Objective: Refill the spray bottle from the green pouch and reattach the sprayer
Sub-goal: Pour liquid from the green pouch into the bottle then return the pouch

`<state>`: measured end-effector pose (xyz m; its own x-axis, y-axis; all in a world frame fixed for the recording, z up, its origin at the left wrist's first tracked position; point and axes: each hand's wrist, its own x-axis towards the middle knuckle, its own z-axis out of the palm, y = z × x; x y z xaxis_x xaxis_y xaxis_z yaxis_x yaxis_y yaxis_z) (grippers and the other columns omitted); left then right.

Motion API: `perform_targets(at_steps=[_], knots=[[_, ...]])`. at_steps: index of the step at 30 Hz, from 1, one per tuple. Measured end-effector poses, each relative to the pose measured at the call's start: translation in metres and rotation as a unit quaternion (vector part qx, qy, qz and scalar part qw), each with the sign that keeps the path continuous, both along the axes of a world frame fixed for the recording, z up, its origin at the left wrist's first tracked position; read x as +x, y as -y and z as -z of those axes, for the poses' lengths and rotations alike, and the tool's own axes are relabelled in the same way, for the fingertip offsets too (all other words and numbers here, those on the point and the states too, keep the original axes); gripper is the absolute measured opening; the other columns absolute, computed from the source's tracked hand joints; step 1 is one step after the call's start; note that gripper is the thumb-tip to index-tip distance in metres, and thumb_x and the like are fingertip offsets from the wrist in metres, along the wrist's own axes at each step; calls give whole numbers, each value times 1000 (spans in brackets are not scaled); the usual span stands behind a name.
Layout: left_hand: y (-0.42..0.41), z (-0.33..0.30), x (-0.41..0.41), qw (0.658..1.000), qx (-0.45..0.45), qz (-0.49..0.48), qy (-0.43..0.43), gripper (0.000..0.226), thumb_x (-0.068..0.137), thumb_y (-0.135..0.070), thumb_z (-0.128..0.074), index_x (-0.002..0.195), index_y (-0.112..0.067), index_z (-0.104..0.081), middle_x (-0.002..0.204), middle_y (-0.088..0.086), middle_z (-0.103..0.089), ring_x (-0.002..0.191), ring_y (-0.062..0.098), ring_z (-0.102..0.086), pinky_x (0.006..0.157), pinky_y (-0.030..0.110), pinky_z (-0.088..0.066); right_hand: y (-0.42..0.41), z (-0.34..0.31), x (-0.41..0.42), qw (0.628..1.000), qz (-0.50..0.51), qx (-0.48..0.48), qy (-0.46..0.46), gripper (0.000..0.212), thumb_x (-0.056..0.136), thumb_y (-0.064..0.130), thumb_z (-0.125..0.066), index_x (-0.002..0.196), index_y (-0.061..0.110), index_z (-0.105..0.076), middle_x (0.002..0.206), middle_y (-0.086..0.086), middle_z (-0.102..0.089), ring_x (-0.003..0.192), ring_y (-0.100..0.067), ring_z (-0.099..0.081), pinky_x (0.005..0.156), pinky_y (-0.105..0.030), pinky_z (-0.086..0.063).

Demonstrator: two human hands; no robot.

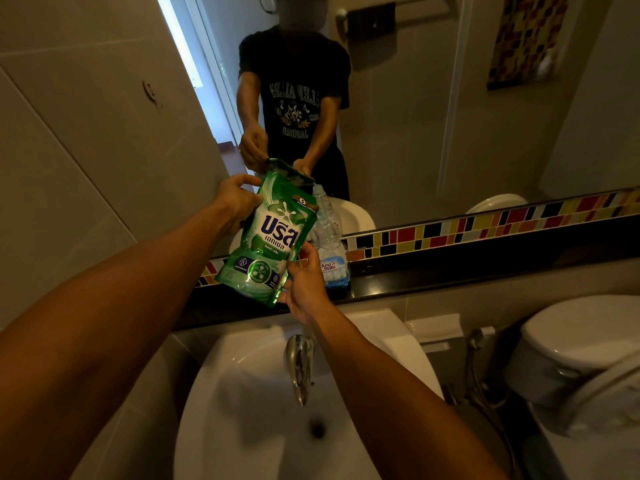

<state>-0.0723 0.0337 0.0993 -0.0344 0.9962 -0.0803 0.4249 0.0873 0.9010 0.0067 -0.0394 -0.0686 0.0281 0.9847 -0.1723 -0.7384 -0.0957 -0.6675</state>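
The green pouch (pixel 268 237) hangs tilted above the black ledge, its upper corner leaning right toward the neck of the clear spray bottle (pixel 330 251). My left hand (pixel 235 199) grips the pouch near its top left edge. My right hand (pixel 304 282) holds its lower right corner from below. The bottle stands upright on the ledge just behind the pouch, has a blue label and a little blue liquid at the bottom, and carries no sprayer on its neck. No sprayer is visible in the head view.
A black ledge (pixel 450 275) runs below a wall mirror (pixel 433 116) with a band of coloured tiles (pixel 485 226). Below the ledge sits a white sink (pixel 249 403) with a chrome tap (pixel 299 365). A toilet (pixel 575 355) and a bidet hose (pixel 474 362) stand at the right.
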Motion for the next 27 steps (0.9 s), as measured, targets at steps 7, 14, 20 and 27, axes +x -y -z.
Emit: perform_targets(at_steps=[7,14,20,27], knots=[[-2,-3,0,1000,2,4,-5,36,97,-2,-55,130,-16,-54,91,6,-59,74,20,-63,66,36,-58,-1,0,-1,1000,0,4,-4,46,103,6,-52,138,36,-48,125,-7,-68,108,-35,-72,78,-64,-60],[-2,-5,0,1000,2,3,-12,39,95,0,-58,130,-16,-54,89,7,-60,74,21,-64,68,37,-58,-2,0,-1,1000,2,3,-9,46,103,6,-53,136,38,-49,127,-8,-68,106,-34,-73,73,-60,-62],[1,-6,2,1000,-4,4,-18,40,95,0,-57,131,-17,-54,92,8,-59,76,22,-63,71,40,-58,-3,1,-3,1000,-1,4,-14,48,102,7,-54,138,38,-48,133,-11,-65,110,-37,-71,76,-63,-61],[2,-8,-1,999,1,8,-32,39,95,-1,-58,131,-17,-54,104,13,-61,78,23,-63,69,40,-58,-3,2,-4,1000,-5,8,-13,47,103,7,-53,137,38,-47,132,-12,-66,107,-36,-73,75,-62,-61]])
